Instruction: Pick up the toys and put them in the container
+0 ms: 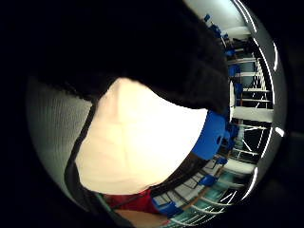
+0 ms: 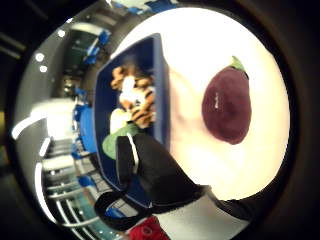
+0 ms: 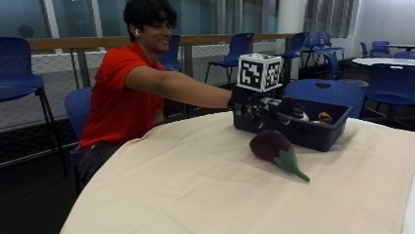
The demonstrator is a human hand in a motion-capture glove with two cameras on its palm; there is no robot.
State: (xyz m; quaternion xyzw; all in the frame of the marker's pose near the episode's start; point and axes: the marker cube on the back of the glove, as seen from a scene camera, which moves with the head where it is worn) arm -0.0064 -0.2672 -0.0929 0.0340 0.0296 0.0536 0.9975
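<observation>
The gloved right hand [image 3: 256, 108] is held out over the near wall of the blue container [image 3: 324, 134], at rim height, arm extended from the seated person. From the thumb side palm view a black-gloved finger [image 2: 150, 170] is seen curled across the bin's corner, with something green [image 2: 116, 142] just beyond it; whether that green thing is pinched or merely lying in the bin cannot be told, so the grip state is left undecided.

Inside the container, just ahead of the hand, a plush tiger [image 2: 134, 97] is already lying (a second small toy shows against the far wall in the outside view, too small to name). The position over the opening suits a drop-off rather than a pickup.

One toy is not yet binned: a plush eggplant [image 3: 275, 148], purple with a green stem, is lying on the cream tablecloth [image 3: 181, 190] below and beside the hand, near the container's front wall but apart from it. It is judged the next target; a short reach down is called for.
</observation>
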